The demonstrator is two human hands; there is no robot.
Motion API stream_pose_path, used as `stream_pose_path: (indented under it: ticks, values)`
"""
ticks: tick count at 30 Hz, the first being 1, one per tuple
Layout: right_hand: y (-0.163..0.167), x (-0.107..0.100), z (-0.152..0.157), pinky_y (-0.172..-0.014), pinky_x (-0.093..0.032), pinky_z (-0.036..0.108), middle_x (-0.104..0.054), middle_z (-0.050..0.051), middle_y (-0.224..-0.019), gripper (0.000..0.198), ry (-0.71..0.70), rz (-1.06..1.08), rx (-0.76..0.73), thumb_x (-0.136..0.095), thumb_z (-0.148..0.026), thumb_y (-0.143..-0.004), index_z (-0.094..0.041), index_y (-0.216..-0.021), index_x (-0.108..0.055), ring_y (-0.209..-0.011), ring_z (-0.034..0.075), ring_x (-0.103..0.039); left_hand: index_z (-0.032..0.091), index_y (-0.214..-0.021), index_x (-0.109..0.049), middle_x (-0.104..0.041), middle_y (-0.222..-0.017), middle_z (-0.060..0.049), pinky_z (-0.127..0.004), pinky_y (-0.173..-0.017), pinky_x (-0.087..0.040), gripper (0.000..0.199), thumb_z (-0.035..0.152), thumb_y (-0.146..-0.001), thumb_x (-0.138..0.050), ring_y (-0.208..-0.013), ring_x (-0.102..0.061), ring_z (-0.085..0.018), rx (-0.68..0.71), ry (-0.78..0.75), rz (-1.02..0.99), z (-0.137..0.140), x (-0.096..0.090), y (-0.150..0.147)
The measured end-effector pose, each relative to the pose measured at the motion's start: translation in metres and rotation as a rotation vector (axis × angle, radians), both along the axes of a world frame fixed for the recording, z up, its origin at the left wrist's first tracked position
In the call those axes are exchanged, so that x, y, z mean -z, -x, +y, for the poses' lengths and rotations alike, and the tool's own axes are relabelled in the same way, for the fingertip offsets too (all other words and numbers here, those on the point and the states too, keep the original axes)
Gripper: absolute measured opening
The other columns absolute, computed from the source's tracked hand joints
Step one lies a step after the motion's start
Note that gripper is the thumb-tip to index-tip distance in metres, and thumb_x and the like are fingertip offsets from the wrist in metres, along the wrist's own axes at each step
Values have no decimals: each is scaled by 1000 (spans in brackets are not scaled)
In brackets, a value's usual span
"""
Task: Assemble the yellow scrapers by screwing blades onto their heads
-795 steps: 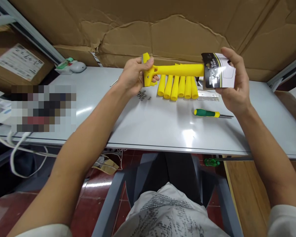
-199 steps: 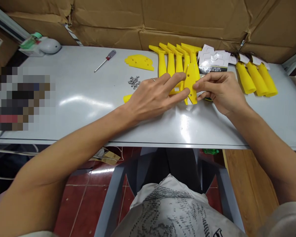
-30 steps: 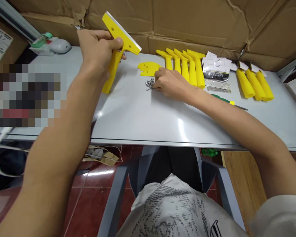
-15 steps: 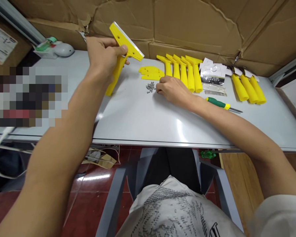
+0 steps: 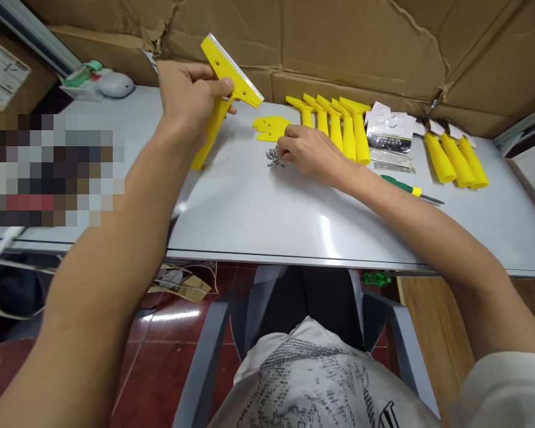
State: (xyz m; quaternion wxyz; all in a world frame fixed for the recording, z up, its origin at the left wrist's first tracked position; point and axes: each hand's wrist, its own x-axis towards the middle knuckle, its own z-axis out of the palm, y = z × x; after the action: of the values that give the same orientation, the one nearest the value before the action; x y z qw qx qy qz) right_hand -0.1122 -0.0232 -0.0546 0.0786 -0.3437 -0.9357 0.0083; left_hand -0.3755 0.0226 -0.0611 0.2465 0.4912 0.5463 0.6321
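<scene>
My left hand [image 5: 191, 95] is closed round the neck of a yellow scraper [image 5: 232, 70], raised above the table with its metal blade edge facing up and right. Two holes show in the scraper head. My right hand [image 5: 310, 151] is at the small pile of screws [image 5: 273, 157], its fingertips bunched together; whether a screw is between them is hidden. Just behind the screws lie flat yellow plates [image 5: 270, 128] with holes. A row of several yellow scraper handles [image 5: 348, 139] stretches behind my right hand, which covers part of them.
Right of the handles lie white packets [image 5: 389, 134] and thin metal blades [image 5: 392, 160]. A green and yellow screwdriver [image 5: 405, 186] rests by my right forearm. Three scrapers with blades [image 5: 455, 163] lie at far right. Cardboard [image 5: 348, 53] walls the back; a grey mouse [image 5: 115, 85] sits back left.
My right hand has shifted slightly left over the screws, its fingertips now at the pile's right side. My left hand still holds the scraper up. The view has shifted a little.
</scene>
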Motion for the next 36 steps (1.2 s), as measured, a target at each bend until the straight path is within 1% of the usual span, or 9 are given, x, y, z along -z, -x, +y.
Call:
stream_pose_path:
  ticks: [5,12,15,19,22,26,28,32,36]
  values:
    - [11,-2,-12,-95,-43,42,-80,18,-135,50,5,-72,-110,-42,4,-116,-13,-136,-84,-115,29,-68,32,-64,-71,-82,-85,-4,-50,-74,-65,28,37,-73,-97,-71,-66,-24,23,-3,18,-1,0,1]
    - [24,-8,-22,-97,-45,41,-80,22,-138,52,-16,-252,-209,-35,4,-122,-7,-144,-81,-130,30,-68,30,-62,-76,-78,-77,-4,-46,-70,-58,15,23,-71,-85,-64,-64,-22,-15,-9,-13,-2,1,-6]
    - [21,-6,-22,-93,-42,41,-79,21,-138,53,-39,-236,-200,-35,6,-120,-9,-142,-81,-127,30,-68,28,-64,-76,-76,-75,-4,-45,-70,-57,18,20,-74,-89,-63,-63,-20,-22,-2,-20,-1,2,-8]
    - [15,-1,-19,-93,-41,41,-80,18,-134,42,22,-133,-157,-47,6,-117,-13,-128,-82,-119,28,-68,29,-65,-74,-79,-75,-3,-46,-70,-57,25,32,-73,-98,-66,-65,-20,-18,-10,-28,0,3,-6]
    - [8,-2,-13,-93,-46,36,-81,8,-111,31,231,203,-106,-61,9,-109,-15,-105,-79,-102,21,-68,29,-73,-76,-78,-73,6,-44,-72,-57,38,50,-69,-107,-69,-66,-17,26,31,31,0,2,1]
    - [-10,-15,-4,-81,-56,28,-75,1,-86,26,844,778,30,-77,-3,-114,-18,-93,-73,-82,15,-69,25,-88,-76,-74,-69,17,-44,-84,-64,78,77,-48,-118,-77,-70,-12,120,106,116,-4,-3,10]
    - [-17,-21,-1,-78,-62,25,-76,2,-86,27,1094,958,123,-86,-12,-115,-19,-92,-74,-82,14,-73,25,-90,-75,-69,-64,19,-47,-89,-67,82,81,-48,-117,-78,-69,-12,113,117,130,-6,-4,11]
    - [-20,-23,1,-74,-63,15,-74,1,-83,33,1299,1187,299,-80,-7,-120,-18,-90,-71,-80,9,-74,26,-96,-72,-67,-64,17,-59,-104,-70,76,82,-64,-113,-85,-66,-14,136,126,187,-7,-3,9]
    - [-9,-21,-5,-70,-60,13,-72,1,-82,36,1375,1295,380,-66,-9,-128,-17,-93,-68,-77,8,-72,23,-95,-75,-75,-78,12,-60,-98,-70,89,91,-53,-115,-86,-63,-14,97,118,166,-6,-1,8]
